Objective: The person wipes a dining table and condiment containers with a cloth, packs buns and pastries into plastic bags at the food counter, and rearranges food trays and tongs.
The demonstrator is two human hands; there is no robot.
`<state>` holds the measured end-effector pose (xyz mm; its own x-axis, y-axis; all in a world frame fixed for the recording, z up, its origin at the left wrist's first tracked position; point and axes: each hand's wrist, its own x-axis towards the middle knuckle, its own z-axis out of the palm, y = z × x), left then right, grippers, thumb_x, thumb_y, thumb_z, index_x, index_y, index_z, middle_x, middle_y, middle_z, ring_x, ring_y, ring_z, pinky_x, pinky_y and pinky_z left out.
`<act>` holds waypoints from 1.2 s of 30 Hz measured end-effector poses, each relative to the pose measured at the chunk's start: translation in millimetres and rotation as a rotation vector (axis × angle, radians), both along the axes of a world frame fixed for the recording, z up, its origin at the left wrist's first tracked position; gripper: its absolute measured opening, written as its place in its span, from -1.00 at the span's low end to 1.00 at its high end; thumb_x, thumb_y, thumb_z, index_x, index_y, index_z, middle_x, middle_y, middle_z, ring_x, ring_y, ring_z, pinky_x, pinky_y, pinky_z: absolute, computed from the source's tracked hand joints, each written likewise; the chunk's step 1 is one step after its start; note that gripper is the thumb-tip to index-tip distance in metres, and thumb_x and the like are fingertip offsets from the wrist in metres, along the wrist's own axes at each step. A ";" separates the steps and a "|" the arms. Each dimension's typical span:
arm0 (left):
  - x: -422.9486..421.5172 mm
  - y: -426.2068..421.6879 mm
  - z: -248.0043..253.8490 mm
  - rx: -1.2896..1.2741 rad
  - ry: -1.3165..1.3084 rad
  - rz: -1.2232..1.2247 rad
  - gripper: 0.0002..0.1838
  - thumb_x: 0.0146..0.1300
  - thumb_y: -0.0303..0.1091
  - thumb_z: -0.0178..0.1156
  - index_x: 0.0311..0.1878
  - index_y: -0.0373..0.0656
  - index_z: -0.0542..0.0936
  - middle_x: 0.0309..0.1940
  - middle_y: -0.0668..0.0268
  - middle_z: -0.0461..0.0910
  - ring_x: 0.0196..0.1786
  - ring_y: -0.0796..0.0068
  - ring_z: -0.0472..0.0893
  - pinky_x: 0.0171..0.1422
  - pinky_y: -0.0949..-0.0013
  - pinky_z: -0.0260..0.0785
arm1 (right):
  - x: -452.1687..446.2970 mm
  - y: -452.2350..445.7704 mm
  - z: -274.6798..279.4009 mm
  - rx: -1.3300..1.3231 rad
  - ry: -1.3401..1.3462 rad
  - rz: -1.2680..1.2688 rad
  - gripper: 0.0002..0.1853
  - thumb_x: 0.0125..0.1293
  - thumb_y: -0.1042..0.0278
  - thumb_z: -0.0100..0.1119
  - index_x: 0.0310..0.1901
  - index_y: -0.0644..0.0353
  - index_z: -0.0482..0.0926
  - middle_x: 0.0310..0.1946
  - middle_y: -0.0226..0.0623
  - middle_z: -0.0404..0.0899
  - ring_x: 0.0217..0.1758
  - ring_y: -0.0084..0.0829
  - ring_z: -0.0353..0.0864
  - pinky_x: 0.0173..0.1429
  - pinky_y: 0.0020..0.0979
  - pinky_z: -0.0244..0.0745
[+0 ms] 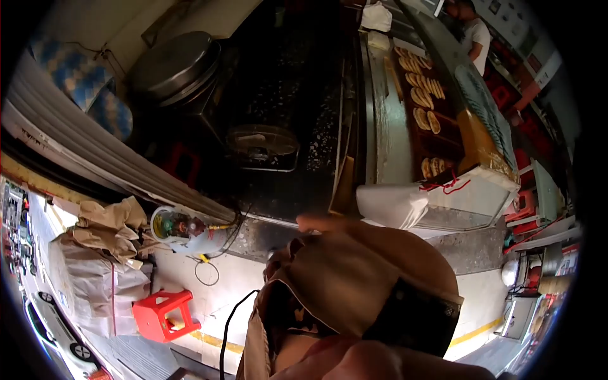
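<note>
A brown cloth (335, 278), with a dark patch at its right end, fills the lower middle close to the camera. My right hand (294, 244) is at its upper left edge, with the fingers closed round the fabric and the thumb side uppermost. Its arm curves behind the cloth on the right. Below the cloth, at the bottom edge, my left hand (361, 364) is very near the camera and touches the fabric. Its fingers are mostly hidden and blurred. Between the hands the cloth gapes into a dark fold.
A glass-sided counter holds rows of flatbreads (424, 92). Behind stand a dark worktop (278, 190) and a round metal lid (171, 66). A gas cylinder (199, 237), a red stool (166, 315) and covered goods (95, 285) are at left. A person (476, 41) stands at upper right.
</note>
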<state>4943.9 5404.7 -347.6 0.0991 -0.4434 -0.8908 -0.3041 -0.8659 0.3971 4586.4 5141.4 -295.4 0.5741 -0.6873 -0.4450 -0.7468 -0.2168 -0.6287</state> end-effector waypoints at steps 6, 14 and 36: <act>87.4 -194.0 -13.9 0.227 0.250 -0.059 -0.20 0.22 0.24 0.04 0.44 0.09 0.10 0.39 0.24 0.19 0.31 0.05 0.31 0.15 -0.27 0.20 | 4.3 -27.9 -7.6 0.137 -0.079 -0.480 -0.82 0.09 0.29 0.15 -0.35 0.18 0.65 -0.44 -0.16 0.64 -0.39 -0.25 0.61 -0.33 -0.22 0.46; -30.7 -346.8 -35.1 0.008 0.021 -0.621 -0.37 0.27 0.13 0.05 0.32 0.02 0.29 0.18 0.21 0.41 0.08 0.16 0.47 0.05 -0.07 0.34 | -114.5 -85.9 -98.9 0.062 0.524 -0.324 -0.77 0.13 0.26 0.07 -0.48 0.20 0.66 -0.50 -0.11 0.60 -0.38 -0.13 0.59 -0.27 -0.14 0.51; -385.9 -662.6 26.3 -0.380 0.078 -1.436 -0.34 0.13 0.19 0.07 0.09 -0.20 0.54 0.04 -0.09 0.52 0.13 0.04 0.51 0.20 0.16 0.35 | -216.6 -90.0 -9.8 0.354 -0.145 -1.412 -0.73 0.15 0.18 0.06 -0.36 0.20 0.65 -0.40 -0.16 0.63 -0.31 -0.23 0.63 -0.20 -0.23 0.52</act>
<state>4558.0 4742.1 -321.3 -0.6553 -0.3198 -0.6843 -0.7550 0.3051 0.5804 4369.9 5051.4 -305.2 -0.4164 -0.5743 -0.7049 -0.1300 0.8049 -0.5790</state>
